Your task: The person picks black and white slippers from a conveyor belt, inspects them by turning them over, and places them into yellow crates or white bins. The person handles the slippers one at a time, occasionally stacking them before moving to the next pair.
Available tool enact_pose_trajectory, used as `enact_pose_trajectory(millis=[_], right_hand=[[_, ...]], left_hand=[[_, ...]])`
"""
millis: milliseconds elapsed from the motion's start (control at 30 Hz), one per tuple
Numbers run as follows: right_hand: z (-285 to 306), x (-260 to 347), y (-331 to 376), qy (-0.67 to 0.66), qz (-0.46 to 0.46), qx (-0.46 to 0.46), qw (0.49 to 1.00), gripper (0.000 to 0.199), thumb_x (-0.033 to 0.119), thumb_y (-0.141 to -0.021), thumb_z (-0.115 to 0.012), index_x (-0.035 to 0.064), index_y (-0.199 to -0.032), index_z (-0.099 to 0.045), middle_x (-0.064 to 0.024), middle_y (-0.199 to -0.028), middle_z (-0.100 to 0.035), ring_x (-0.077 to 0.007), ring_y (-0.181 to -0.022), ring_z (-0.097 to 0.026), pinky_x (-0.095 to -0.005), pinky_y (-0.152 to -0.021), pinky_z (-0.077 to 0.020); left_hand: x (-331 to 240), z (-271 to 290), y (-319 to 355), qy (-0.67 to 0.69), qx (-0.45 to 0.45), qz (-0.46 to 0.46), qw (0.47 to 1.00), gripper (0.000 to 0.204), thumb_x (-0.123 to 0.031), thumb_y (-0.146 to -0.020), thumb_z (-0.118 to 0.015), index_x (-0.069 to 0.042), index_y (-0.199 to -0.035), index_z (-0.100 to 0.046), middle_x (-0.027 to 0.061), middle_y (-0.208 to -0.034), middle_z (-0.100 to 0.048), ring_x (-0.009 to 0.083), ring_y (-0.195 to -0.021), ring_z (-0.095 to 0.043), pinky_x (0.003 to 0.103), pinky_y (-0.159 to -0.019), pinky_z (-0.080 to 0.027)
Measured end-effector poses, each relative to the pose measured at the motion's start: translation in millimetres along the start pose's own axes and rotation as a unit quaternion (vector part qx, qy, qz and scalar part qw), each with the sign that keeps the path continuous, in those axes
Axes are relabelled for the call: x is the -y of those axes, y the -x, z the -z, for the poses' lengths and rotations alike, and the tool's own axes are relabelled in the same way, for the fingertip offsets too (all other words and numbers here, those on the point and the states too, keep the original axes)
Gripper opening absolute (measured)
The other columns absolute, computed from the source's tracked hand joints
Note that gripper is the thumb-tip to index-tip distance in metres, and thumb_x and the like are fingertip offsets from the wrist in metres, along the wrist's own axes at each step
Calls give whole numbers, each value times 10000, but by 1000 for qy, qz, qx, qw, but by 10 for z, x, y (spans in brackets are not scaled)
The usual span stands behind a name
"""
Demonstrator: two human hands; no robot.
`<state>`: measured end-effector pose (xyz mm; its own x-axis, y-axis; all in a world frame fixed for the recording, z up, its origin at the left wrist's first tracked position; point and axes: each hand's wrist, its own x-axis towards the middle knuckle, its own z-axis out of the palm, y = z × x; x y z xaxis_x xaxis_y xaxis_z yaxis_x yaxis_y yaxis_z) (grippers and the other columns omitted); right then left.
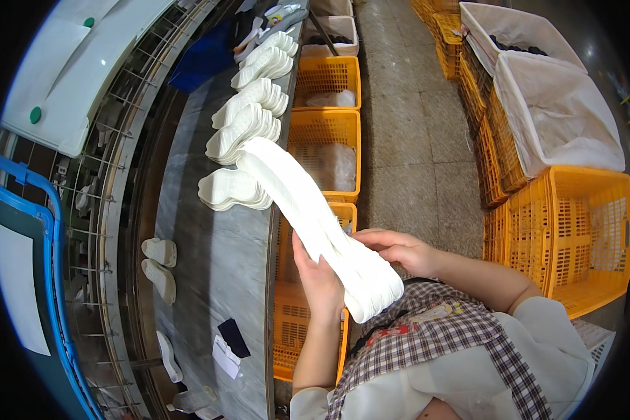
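White soles lie between left fingers and right fingers.

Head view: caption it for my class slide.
Left hand holds white soles, right hand at their edge, beside a grey table bearing other stacks.

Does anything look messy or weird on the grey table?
A little: a dark scrap and a white paper-like piece lie loose and crooked toward the near end, away from the grouped white soles. I can't see any spills.
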<state>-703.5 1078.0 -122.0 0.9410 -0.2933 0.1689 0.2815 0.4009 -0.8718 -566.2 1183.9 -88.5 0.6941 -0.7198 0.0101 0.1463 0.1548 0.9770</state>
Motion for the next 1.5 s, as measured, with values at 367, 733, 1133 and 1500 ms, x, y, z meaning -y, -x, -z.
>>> enact_pose_trajectory(millis=[367, 733, 1133, 1500], right_hand=[[-216, 10, -60, -276, -13, -88, 957, 730, 339, -808, -606, 8, -1389, -312, -179, -1288, -472, -284, -1146, -528, -378, -929, -493], [-120, -43, -18, -375, -12, -62, 925, 640, 462, -909, -389, 30, -1381, -364, -141, -1261, -554, -206, -1044, -625, -334, -855, -542], [-424, -378, -404, 22, -51, 61, 997, 493, 141, -946, -400, 12, -1416, -325, -144, -1447, -337, -250, -1344, -312, -380, -1103, -248], [-295, -685, -356, 24, -164, -72, 984, 323, 176, -924, -557, 44, -1216, -524, -54, -1193, -535, -161, -1120, -495, -332, -976, -392]], left_hand=[[-27, 89, 22, 368, 20, 149, 918, 485, -309, -958, -458, -26, -1349, -407, 101, -1180, -524, 192, -942, -524, 283, -722, -499], [-44, 414, -70, 596, 169, 114, 777, 555, -352, -952, -454, -50, -1409, -366, 112, -1229, -472, 167, -865, -465, 242, -587, -425], [72, 844, 4, 205, -139, 230, 941, 338, -242, -990, -425, 14, -1205, -471, 124, -999, -629, 227, -858, -651, 367, -774, -561], [197, 2387, -1403, 193, -275, 127, 933, 410, -169, -974, -464, 39, -1320, -395, 161, -1333, -475, 299, -1204, -484, 444, -1037, -392]])
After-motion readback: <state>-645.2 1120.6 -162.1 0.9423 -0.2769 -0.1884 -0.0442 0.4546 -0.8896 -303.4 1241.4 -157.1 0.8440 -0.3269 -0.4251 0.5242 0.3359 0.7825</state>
